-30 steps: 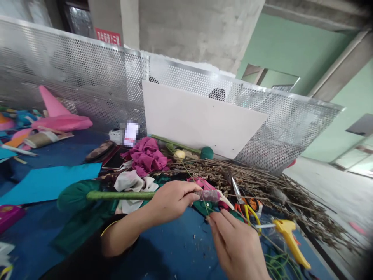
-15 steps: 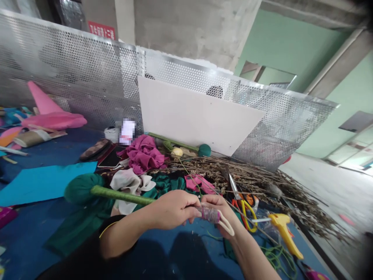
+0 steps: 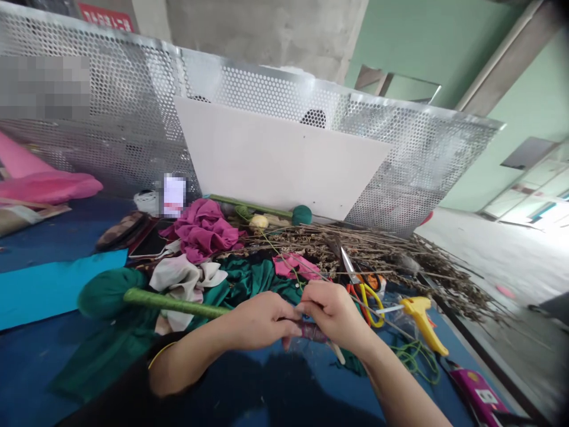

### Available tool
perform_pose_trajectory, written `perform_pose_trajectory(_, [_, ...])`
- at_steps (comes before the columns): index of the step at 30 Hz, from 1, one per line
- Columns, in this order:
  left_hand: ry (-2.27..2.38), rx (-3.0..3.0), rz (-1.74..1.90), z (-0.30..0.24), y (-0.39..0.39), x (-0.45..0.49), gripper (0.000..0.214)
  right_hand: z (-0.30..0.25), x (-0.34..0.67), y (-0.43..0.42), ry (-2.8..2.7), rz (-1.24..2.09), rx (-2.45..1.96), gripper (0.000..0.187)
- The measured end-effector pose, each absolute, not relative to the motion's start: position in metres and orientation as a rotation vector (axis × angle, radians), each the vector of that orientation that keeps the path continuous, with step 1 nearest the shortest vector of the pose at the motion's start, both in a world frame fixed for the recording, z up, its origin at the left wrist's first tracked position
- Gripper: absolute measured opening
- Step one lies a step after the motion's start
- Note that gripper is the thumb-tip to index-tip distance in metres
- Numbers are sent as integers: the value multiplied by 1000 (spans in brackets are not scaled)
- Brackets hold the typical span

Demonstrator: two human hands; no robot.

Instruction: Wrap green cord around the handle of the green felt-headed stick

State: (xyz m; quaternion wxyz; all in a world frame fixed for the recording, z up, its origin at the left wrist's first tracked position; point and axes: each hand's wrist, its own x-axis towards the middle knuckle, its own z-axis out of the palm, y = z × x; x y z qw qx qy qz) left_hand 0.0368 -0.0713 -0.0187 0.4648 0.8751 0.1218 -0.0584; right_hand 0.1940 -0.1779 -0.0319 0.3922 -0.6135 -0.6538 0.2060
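Note:
My left hand (image 3: 260, 320) is closed around a long green wrapped stem (image 3: 173, 305) that lies across green cloth and points left. At the stem's right end sits a pinkish wrapped tip (image 3: 311, 333) with a pale loop below it. My right hand (image 3: 333, 311) is closed over that tip, fingers pinched against my left thumb. What the right fingers pinch is too small to name.
A pile of dried twigs (image 3: 400, 261) lies behind the hands. Yellow-handled scissors (image 3: 362, 287), a yellow glue gun (image 3: 420, 320) and green wire (image 3: 411, 359) lie to the right. Magenta cloth (image 3: 202, 228), white cloth (image 3: 182, 276) and a perforated metal screen (image 3: 111, 118) stand behind.
My right hand rose from the table in front of me and closed over the stem's pink tip. The view shifted right and down.

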Motion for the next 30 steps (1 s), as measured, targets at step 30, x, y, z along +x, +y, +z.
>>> perform_pose_trajectory(30, [544,2271,254,28,-60,6,17,-63,188,-163,-1204,869,-1443,45])
